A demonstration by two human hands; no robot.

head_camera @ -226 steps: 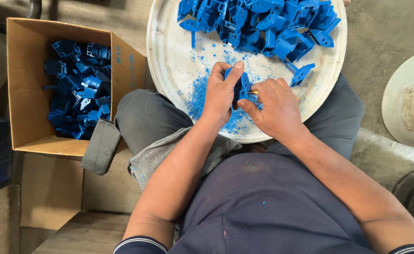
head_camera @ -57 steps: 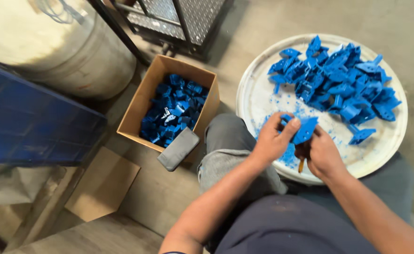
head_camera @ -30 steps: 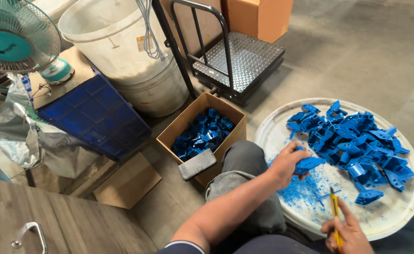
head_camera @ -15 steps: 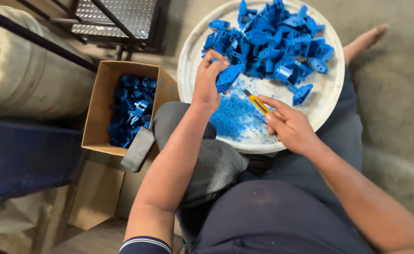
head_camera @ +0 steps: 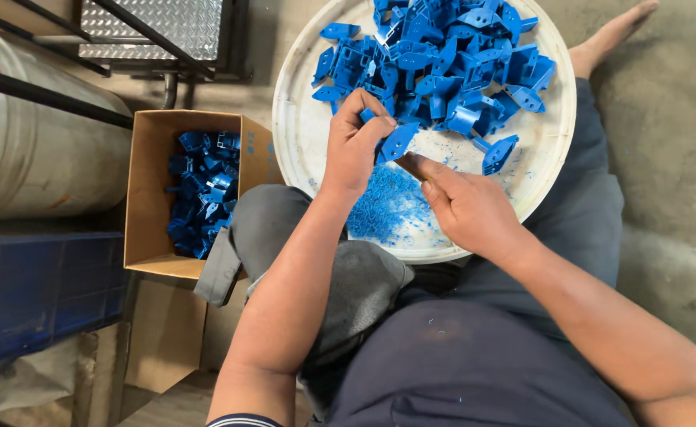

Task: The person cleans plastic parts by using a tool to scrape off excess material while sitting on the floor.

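From the head view, your left hand (head_camera: 353,150) has its grip pinched on a blue plastic part (head_camera: 399,142), held just above the near side of the white round tray (head_camera: 300,142). The part lies to the right of that grip, its long axis slanting up and to the right, toward the heap of blue parts (head_camera: 443,55) at the far side of the tray. Your right hand (head_camera: 467,209) comes in from the lower right, forefinger stretched out so its tip meets the lower edge of the part; the fingers look curled together, but you cannot tell whether they hold anything. Your left hand is the nearer one, since it already carries the piece.

The parts are hard, glossy moulded plastic, angular with flat tabs and open pockets. Below your hands a patch of fine blue shavings (head_camera: 387,209) lies on the smooth tray. To your left an open cardboard box (head_camera: 146,198), matt brown, holds more blue parts on the concrete floor (head_camera: 664,119).
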